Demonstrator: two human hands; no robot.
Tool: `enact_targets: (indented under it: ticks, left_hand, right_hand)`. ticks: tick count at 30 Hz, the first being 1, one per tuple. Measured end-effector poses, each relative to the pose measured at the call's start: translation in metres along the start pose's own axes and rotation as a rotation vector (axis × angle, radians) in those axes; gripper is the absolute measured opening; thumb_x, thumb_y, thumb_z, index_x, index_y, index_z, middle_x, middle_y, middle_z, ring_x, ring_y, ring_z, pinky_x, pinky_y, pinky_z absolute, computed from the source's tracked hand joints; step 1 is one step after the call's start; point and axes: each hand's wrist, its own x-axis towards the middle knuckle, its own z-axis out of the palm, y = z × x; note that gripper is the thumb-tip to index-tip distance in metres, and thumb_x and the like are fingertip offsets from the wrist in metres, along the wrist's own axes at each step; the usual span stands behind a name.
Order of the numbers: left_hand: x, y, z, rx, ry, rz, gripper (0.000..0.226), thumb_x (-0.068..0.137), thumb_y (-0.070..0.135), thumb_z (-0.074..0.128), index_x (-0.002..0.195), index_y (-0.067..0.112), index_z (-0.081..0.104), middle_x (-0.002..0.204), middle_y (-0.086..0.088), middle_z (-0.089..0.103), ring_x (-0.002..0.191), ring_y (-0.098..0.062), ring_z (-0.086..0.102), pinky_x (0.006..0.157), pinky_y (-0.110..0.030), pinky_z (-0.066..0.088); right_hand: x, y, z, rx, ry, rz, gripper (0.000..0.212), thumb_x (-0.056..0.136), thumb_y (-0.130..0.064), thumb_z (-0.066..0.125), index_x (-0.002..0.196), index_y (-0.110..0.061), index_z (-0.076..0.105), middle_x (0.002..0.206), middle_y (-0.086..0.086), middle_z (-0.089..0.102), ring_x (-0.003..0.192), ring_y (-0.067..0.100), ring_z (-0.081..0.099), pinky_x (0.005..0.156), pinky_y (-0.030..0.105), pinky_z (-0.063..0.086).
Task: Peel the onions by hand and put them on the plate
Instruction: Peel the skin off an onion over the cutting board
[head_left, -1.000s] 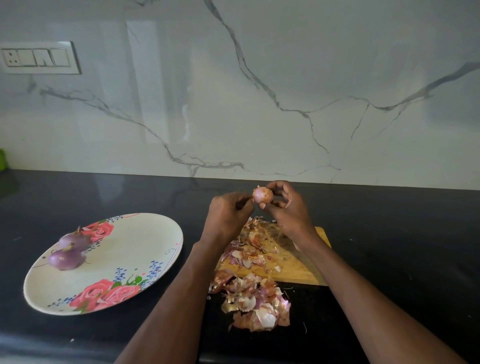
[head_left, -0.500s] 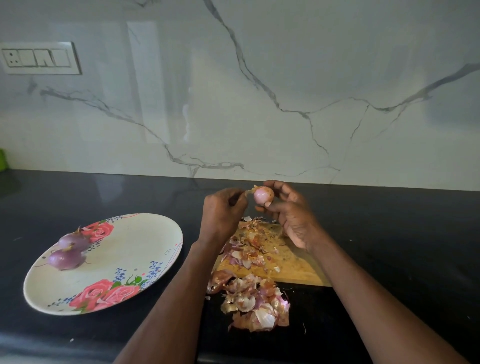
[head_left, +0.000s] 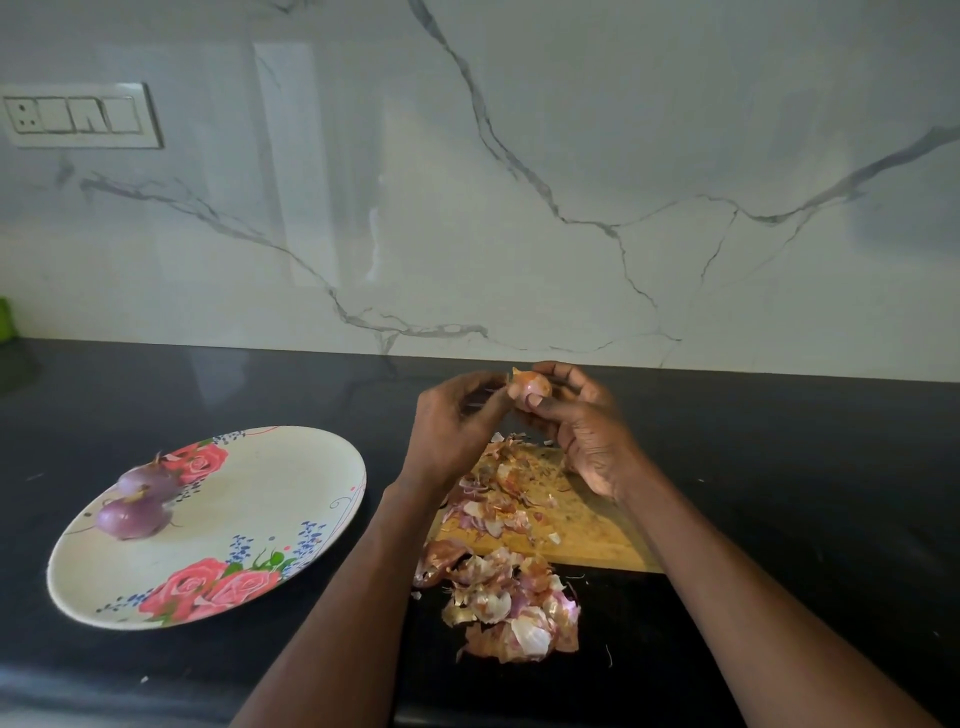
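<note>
Marble-veined wall (head_left: 571, 156) at the back, with a switch panel (head_left: 78, 115) upper left. Black counter (head_left: 779, 467) runs below it.

Floral plate (head_left: 249, 499) sits on the counter left of the arms and holds two peeled purple onions (head_left: 134, 517) at its far-left side, touching each other. Wooden cutting board (head_left: 582, 525) lies under the hands, strewn with skins. A bigger pile of peels (head_left: 511, 603) sits just off the board's near edge, on the counter.

Right hand (head_left: 587, 431) holds the small onion (head_left: 531, 387) up above the board's far end – thumb curled over its near side, fingers wrapped behind it, onion sitting at the fingertips rather than in the palm. A flap of skin sticks up at its top left.

Left hand (head_left: 452, 421) is just beside it, fingers curled, tips bunched at the onion's left side – looks like a pinch on the skin, but the contact point is too small to tell for certain.
</note>
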Motion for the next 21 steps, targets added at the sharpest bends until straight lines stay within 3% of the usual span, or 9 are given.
enact_targets:
  ticks: [4, 8, 14, 17, 21]
  left_hand:
    - [0.0011, -0.0034, 0.0016, 0.028, -0.052, 0.015, 0.033, 0.089, 0.025, 0.076, 0.118, 0.011, 0.073, 0.107, 0.0, 0.076, 0.095, -0.005, 0.072, 0.083, -0.028, 0.06]
    - [0.0015, -0.0035, 0.0011, 0.085, 0.024, 0.083, 0.024, 0.092, 0.017, 0.073, 0.115, 0.009, 0.075, 0.106, -0.004, 0.076, 0.092, -0.004, 0.07, 0.08, -0.019, 0.057]
    - [0.0013, -0.0033, 0.0014, 0.158, 0.086, 0.138, 0.019, 0.094, 0.015, 0.07, 0.11, 0.009, 0.077, 0.103, -0.001, 0.075, 0.089, -0.004, 0.068, 0.077, -0.013, 0.053]
    - [0.0016, -0.0038, 0.0013, 0.153, 0.096, 0.096, 0.017, 0.095, 0.013, 0.068, 0.109, 0.009, 0.076, 0.097, 0.002, 0.074, 0.082, 0.004, 0.065, 0.074, -0.01, 0.05]
    - [0.0009, -0.0037, 0.003, 0.178, 0.089, 0.094, 0.015, 0.097, 0.011, 0.065, 0.107, 0.009, 0.075, 0.09, 0.011, 0.068, 0.081, 0.007, 0.063, 0.072, -0.008, 0.048]
  right_hand:
    - [0.0001, -0.0024, 0.0003, 0.032, -0.038, -0.018, 0.037, 0.087, 0.014, 0.058, 0.121, -0.002, 0.06, 0.111, 0.017, 0.07, 0.091, 0.022, 0.072, 0.078, 0.028, 0.061]
    - [-0.0004, -0.0021, 0.0007, 0.024, -0.041, -0.013, 0.037, 0.09, 0.014, 0.052, 0.124, 0.001, 0.058, 0.114, 0.018, 0.069, 0.091, 0.023, 0.072, 0.075, 0.027, 0.061]
    - [-0.0036, -0.0007, 0.0048, -0.033, -0.063, -0.007, 0.042, 0.079, 0.004, 0.068, 0.121, -0.002, 0.062, 0.107, 0.013, 0.073, 0.094, 0.024, 0.071, 0.083, 0.031, 0.06]
    - [-0.0049, -0.0018, 0.0062, -0.051, -0.045, -0.004, 0.042, 0.082, 0.007, 0.069, 0.122, -0.002, 0.062, 0.108, 0.013, 0.073, 0.095, 0.024, 0.071, 0.082, 0.03, 0.061]
    - [-0.0055, -0.0012, 0.0084, -0.088, -0.01, -0.009, 0.05, 0.068, -0.004, 0.08, 0.115, -0.005, 0.063, 0.114, 0.018, 0.07, 0.096, 0.026, 0.07, 0.075, 0.03, 0.062]
